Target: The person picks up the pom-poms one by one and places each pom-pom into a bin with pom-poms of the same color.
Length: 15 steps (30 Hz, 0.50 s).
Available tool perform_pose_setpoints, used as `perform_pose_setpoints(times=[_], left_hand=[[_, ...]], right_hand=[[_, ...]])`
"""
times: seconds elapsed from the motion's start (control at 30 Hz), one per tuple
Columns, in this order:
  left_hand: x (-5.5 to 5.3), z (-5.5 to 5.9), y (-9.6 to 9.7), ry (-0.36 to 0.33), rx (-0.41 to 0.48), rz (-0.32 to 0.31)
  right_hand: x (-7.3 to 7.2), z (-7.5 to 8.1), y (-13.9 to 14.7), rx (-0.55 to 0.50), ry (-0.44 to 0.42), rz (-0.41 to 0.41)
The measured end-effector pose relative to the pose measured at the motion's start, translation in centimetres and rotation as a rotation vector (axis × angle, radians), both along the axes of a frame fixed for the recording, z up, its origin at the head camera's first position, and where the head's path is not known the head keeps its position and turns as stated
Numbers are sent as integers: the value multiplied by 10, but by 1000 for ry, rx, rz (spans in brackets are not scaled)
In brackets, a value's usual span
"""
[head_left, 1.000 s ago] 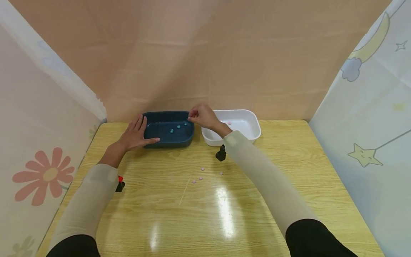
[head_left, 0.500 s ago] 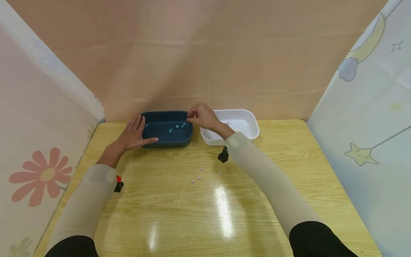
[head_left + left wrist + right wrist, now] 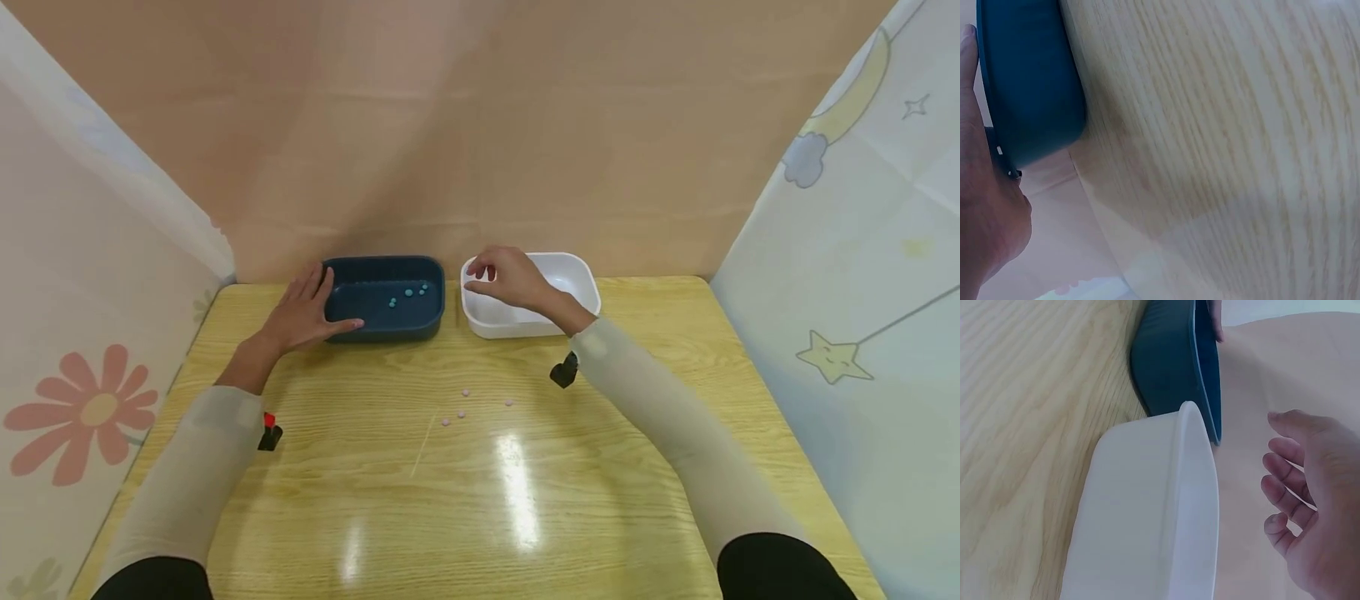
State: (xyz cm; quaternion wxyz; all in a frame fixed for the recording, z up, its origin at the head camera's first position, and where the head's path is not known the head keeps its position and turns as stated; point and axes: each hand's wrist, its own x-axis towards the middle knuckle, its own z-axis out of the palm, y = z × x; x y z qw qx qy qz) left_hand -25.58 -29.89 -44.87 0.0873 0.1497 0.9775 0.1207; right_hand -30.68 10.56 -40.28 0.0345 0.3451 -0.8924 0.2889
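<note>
My left hand [image 3: 300,312] rests at the left end of a dark blue tray [image 3: 386,335], fingers straight along its side and thumb over its front rim. Inside that tray lie several small teal beads [image 3: 408,292] toward the right. Over the white tray [image 3: 517,328] hovers my right hand [image 3: 513,277], its fingers loosely bent with a gap to the thumb. The right wrist view shows nothing between those fingers [image 3: 1285,494]. Part of the white tray's inside is hidden under this hand. Several small pink beads [image 3: 461,414] lie on the table in front of the trays.
Both trays stand side by side at the back of the wooden table [image 3: 360,467], a narrow gap between them. Behind rises a tan backdrop [image 3: 360,150], with printed side panels left and right. Small black camera mounts [image 3: 564,371] hang under the wrists.
My right hand has moved right, from the blue tray's right edge to above the white tray, its fingertips parting. One more teal bead shows in the blue tray. The left hand keeps its place.
</note>
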Motion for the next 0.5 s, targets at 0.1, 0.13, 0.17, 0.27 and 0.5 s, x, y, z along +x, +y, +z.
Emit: perform_pose_setpoints(times=[0.1, 0.13, 0.17, 0.27, 0.5], left_hand=[[0, 1, 1, 24, 0, 5], [0, 2, 2, 33, 0, 6], [0, 2, 3, 43, -2, 5], [-2, 5, 10, 75, -2, -14], [-4, 15, 38, 138, 4, -107]], right_hand=[[9, 2, 10, -6, 16, 15], [12, 3, 13, -8, 26, 23], [16, 4, 16, -6, 35, 30], [27, 7, 26, -9, 60, 53], [52, 8, 44, 5, 80, 106]])
